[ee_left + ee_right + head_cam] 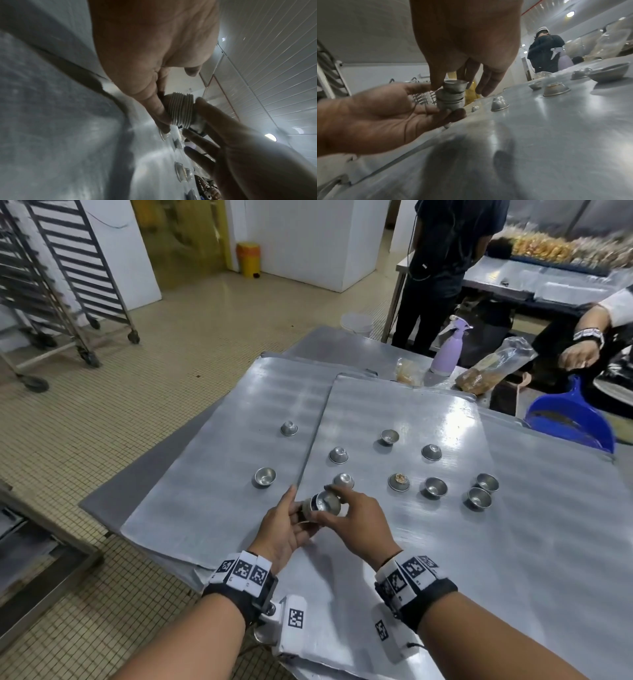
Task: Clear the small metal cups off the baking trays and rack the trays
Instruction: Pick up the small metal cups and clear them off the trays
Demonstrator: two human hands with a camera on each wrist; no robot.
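Two overlapping baking trays lie on the steel table, the left tray partly under the right tray. My left hand holds a stack of nested small metal cups on its side above the tray seam. My right hand pinches the top cup, which sits in the mouth of the stack. Two loose cups rest on the left tray. Several more, some upside down, dot the right tray, the nearest just beyond my fingers. The ridged stack lies between both hands' fingertips.
Empty wheeled tray racks stand on the tiled floor at far left. At the table's far right are a purple spray bottle, a plastic bag of bread, a blue dustpan and another person's hand. A person in dark clothes stands behind.
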